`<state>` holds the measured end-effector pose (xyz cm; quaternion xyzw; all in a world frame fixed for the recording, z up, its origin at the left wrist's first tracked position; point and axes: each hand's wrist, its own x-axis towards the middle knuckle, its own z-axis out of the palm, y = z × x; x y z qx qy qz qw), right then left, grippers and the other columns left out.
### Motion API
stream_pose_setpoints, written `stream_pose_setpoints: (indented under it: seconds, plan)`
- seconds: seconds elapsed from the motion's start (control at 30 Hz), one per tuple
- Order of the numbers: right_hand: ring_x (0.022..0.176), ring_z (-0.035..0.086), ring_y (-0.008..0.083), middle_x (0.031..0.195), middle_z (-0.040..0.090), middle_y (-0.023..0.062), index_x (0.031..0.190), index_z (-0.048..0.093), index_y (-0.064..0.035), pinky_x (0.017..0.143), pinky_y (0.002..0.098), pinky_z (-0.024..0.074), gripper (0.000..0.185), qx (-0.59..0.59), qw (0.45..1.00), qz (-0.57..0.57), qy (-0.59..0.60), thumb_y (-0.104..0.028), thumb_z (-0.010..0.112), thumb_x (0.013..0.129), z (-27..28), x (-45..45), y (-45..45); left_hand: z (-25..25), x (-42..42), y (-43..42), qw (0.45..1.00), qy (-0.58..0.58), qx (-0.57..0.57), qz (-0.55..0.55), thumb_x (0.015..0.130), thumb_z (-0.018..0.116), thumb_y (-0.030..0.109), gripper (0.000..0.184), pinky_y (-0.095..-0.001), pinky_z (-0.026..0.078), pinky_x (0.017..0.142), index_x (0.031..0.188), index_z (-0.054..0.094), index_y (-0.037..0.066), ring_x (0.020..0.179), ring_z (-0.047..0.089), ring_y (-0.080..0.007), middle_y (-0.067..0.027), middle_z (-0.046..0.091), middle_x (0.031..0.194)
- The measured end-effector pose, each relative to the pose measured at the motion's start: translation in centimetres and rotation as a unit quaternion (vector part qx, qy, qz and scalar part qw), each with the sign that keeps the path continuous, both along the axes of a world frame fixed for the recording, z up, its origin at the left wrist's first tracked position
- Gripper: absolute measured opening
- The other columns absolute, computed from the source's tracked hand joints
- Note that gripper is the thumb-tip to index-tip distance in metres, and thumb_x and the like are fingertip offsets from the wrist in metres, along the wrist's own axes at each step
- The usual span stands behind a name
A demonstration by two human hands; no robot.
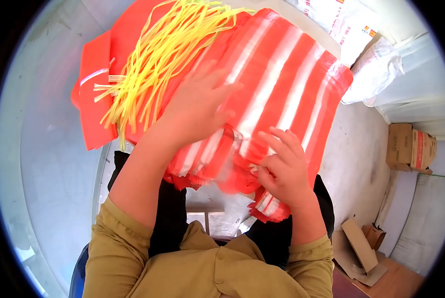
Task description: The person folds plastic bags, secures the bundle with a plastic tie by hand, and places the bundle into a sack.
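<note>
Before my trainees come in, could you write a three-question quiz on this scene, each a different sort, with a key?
1. Which of the person's hands is nearer the yellow strips?
2. True or false: the yellow strips lie in a cardboard box.
3. Fill in: the striped plastic is red and ____.

Key:
1. The left hand.
2. False; they lie on red material.
3. White.
</note>
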<state>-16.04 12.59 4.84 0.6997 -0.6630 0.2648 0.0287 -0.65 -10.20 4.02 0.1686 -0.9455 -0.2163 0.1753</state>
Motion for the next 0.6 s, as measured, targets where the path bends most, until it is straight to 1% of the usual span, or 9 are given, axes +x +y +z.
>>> stream_pose_setpoints:
  seconds: [0.1,0.2,0.23,0.33,0.4,0.5,0.53,0.6]
  plan:
    - [0.13,0.061,0.0378,0.136,0.069,0.0157,0.08,0.063,-0.0057,0.109,0.0489,0.0482,0.016,-0.018,0.982,-0.039,-0.182,0.0,0.077,0.078,0.6,-1.0,0.1,1.1,0.0,1.3,0.989,0.052,0.09,-0.108,0.085,0.084,0.02,0.048,-0.0557,0.035,0.122,0.131,0.071,0.013,0.153,0.038,-0.0451,-0.0145,0.053,0.158]
    - [0.131,0.06,0.0388,0.137,0.069,0.0171,0.081,0.062,-0.006,0.108,0.0475,0.0482,0.017,-0.006,0.961,-0.05,-0.273,0.003,0.077,0.079,0.8,-1.8,0.4,0.9,-0.7,3.3,0.985,0.058,0.077,-0.142,0.083,0.085,0.018,0.037,-0.0564,0.036,0.121,0.118,0.076,0.012,0.152,0.04,-0.0454,-0.0118,0.059,0.152]
    - [0.131,0.06,0.0375,0.135,0.069,0.0157,0.091,0.068,-0.0049,0.108,0.0465,0.0481,0.016,-0.006,0.96,-0.037,-0.276,0.001,0.078,0.08,0.7,-2.0,0.4,0.6,-1.2,3.7,0.983,0.067,0.086,-0.146,0.084,0.084,0.017,0.033,-0.0561,0.036,0.121,0.115,0.077,0.011,0.151,0.041,-0.0455,-0.011,0.06,0.151]
    - [0.13,0.06,0.0364,0.132,0.07,0.0152,0.104,0.072,-0.0037,0.109,0.0454,0.0483,0.025,-0.02,0.921,-0.081,-0.38,-0.001,0.08,0.081,2.0,-0.1,-0.4,0.2,-1.9,4.2,0.979,0.089,0.1,-0.152,0.086,0.082,0.015,0.023,-0.0556,0.038,0.119,0.108,0.079,0.012,0.15,0.043,-0.0458,-0.0091,0.063,0.147]
    - [0.127,0.062,0.0345,0.13,0.071,0.014,0.112,0.072,-0.0034,0.107,0.0437,0.0498,0.031,0.0,0.93,-0.107,-0.351,-0.002,0.08,0.082,1.2,0.4,-0.8,0.5,-2.0,4.3,0.98,0.096,0.094,-0.148,0.086,0.081,0.014,0.019,-0.0557,0.04,0.117,0.105,0.079,0.012,0.149,0.044,-0.0457,-0.0085,0.065,0.145]
    - [0.118,0.067,0.0288,0.128,0.071,0.0123,0.118,0.072,-0.0035,0.099,0.0391,0.0538,0.032,0.009,0.964,-0.093,-0.249,-0.003,0.078,0.086,-0.4,-0.7,-1.0,0.8,-1.8,4.0,0.985,0.07,0.071,-0.142,0.09,0.078,0.013,0.021,-0.0534,0.041,0.117,0.111,0.079,0.012,0.15,0.045,-0.0421,-0.0101,0.064,0.145]
    - [0.114,0.069,0.0264,0.127,0.072,0.0118,0.119,0.072,-0.0036,0.096,0.0372,0.0554,0.031,0.007,0.976,-0.077,-0.205,-0.003,0.077,0.088,-0.6,-1.0,-1.1,0.6,-1.7,3.7,0.982,0.094,0.12,-0.11,0.094,0.074,0.015,0.021,-0.0522,0.041,0.117,0.115,0.078,0.012,0.15,0.046,-0.0397,-0.0102,0.065,0.145]
    - [0.106,0.07,0.0211,0.124,0.072,0.0096,0.124,0.072,-0.0038,0.09,0.0335,0.0567,0.032,0.024,0.932,-0.127,-0.339,-0.004,0.074,0.092,-0.4,-1.0,-1.1,0.3,-1.4,2.8,0.966,0.139,0.213,-0.042,0.102,0.067,0.019,0.023,-0.0499,0.04,0.119,0.122,0.076,0.01,0.149,0.047,-0.0349,-0.0103,0.065,0.144]
